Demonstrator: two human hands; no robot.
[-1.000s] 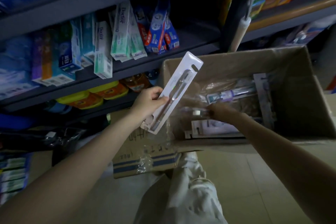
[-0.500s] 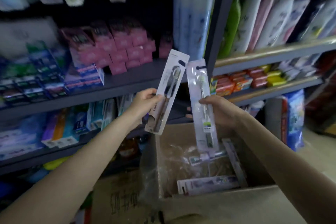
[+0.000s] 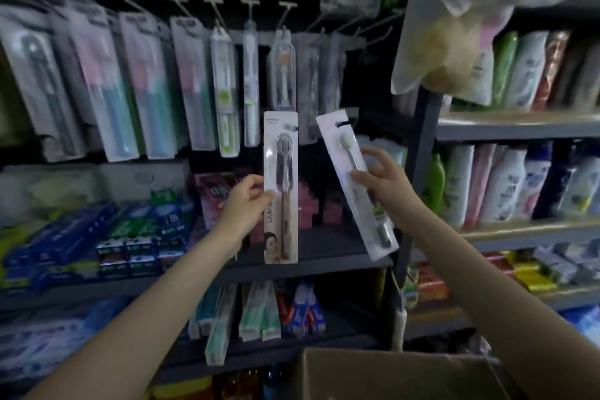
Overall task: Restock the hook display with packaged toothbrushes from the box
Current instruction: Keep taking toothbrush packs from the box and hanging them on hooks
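Below hooks (image 3: 250, 5), both toothbrush packs (image 3: 281, 187) raised higher

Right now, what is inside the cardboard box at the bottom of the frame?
Only the cardboard box's near flap and rim show. Its inside lies below the frame edge, so any contents cannot be seen.

Dim shop; dark metal shelving (image 3: 324, 265) packed with boxes, bottles (image 3: 496, 185) at right.

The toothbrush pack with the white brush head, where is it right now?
In the head view, right of centre: the right hand holds the white-brush pack tilted, beside the left hand's upright pack, below the hooks.
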